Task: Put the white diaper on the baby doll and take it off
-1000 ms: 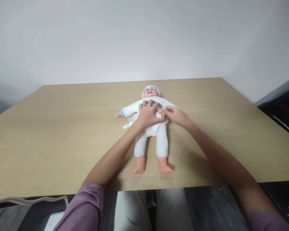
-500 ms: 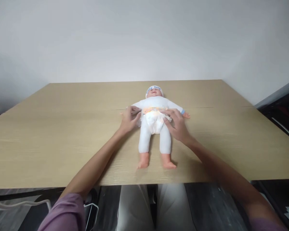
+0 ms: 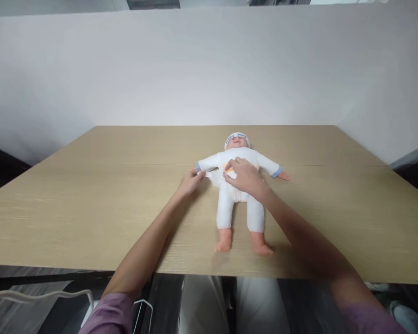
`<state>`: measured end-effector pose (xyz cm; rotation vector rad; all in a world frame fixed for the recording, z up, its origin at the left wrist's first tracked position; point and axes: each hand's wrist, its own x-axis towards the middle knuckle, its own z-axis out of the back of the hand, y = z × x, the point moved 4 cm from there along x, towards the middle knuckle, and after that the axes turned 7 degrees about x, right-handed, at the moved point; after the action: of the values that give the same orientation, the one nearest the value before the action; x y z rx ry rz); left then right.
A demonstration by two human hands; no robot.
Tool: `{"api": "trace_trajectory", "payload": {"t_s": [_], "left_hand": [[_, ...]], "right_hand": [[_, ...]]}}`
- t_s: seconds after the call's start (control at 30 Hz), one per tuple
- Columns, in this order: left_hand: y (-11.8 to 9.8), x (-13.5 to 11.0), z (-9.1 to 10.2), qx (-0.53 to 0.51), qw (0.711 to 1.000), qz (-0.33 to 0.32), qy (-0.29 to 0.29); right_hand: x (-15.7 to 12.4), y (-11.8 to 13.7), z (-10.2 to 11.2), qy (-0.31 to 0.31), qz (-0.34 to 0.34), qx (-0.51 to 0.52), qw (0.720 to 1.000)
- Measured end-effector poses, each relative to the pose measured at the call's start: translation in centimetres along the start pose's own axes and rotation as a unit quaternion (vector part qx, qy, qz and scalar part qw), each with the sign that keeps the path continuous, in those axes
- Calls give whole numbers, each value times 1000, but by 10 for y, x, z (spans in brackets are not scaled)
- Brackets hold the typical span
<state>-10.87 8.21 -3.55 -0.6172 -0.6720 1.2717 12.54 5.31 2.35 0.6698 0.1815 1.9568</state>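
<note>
A baby doll point(image 3: 225, 213) in a white suit with blue cuffs and a white headband lies on its back on the wooden table, feet toward me. Around its hips is a white diaper point(image 3: 214, 177) with an orange-patterned waistband. My left hand point(image 3: 191, 182) pinches the diaper's side tab, drawn out to the left near the doll's cuff. Over the doll's belly, my right hand point(image 3: 243, 176) rests on the front of the diaper with bent fingers, covering most of the waistband. What its fingertips grip is hard to make out.
The pale wooden table point(image 3: 90, 208) reaches back to a white wall point(image 3: 209, 69). Its front edge lies just beyond my knees. A white cable point(image 3: 38, 294) hangs below at the left. Dark objects stand past the table's right side.
My left hand has pulled the diaper's side tab outward to the left. My right hand has moved from the diaper's right side to its front middle. The view has shifted.
</note>
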Motion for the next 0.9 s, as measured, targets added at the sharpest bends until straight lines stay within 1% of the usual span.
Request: {"api": "trace_trajectory", "payload": {"t_s": [0.07,0.13,0.27,0.33,0.37,0.43,0.53,0.6,0.73,0.9], "left_hand": [[-13,8,2,-50,998,-23,-5],[-32,17,-5,-91,995,-47,-1],[-72,31,-35,-152,984,-87,34],[-83,34,-48,-174,978,-103,51],[-85,34,-52,-181,976,-110,58],[-82,34,-57,-197,972,-118,58],[-67,33,-56,-223,967,-117,26],[-56,32,-56,-232,966,-113,-7],[-37,31,-62,-213,968,-119,-67],[-22,37,-69,-209,966,-129,-78]], "right_hand": [[-1,-1,-1,5,1,3,1000],[-1,-1,-2,7,-1,16,1000],[0,-1,1,-6,-8,45,999],[1,-1,3,-6,-15,58,998],[2,-2,3,-3,-24,67,997],[3,-6,4,3,-54,84,995],[6,-13,3,-5,-91,96,991],[7,-15,2,-15,-92,93,991],[7,-16,1,-30,-97,84,991],[7,-19,-2,-43,-97,80,991]]}}
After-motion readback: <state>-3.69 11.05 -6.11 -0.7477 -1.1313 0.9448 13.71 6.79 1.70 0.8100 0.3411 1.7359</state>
